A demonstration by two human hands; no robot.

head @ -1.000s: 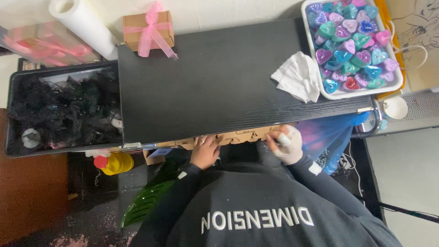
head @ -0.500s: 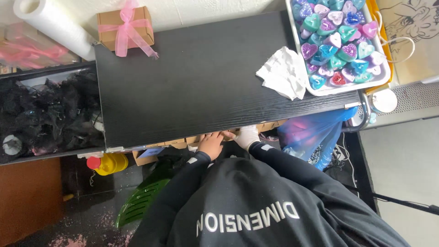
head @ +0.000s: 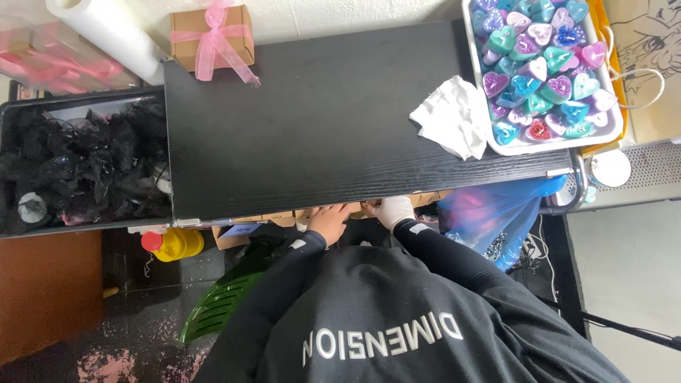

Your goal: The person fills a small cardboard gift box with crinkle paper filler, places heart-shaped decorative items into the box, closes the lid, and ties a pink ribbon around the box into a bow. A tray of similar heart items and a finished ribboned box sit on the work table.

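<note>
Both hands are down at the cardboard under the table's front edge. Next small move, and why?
Probably draw the cardboard out from under the black table toward the body. The left hand and the white-gloved right hand both rest on it at the edge, most of it is hidden beneath the tabletop, and the surface above lies bare.

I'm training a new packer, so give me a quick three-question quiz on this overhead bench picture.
1. True or false: the white tray holds heart-shaped pieces.
2. What is tied round the cardboard box: A string, B pink ribbon, C tape?
3. Where are the left hand and the gloved right hand?

Key: 1 true. 2 B. 3 Both at the near edge of the black tabletop, reaching beneath it to flat cardboard; whether they grip anything is hidden.
</note>
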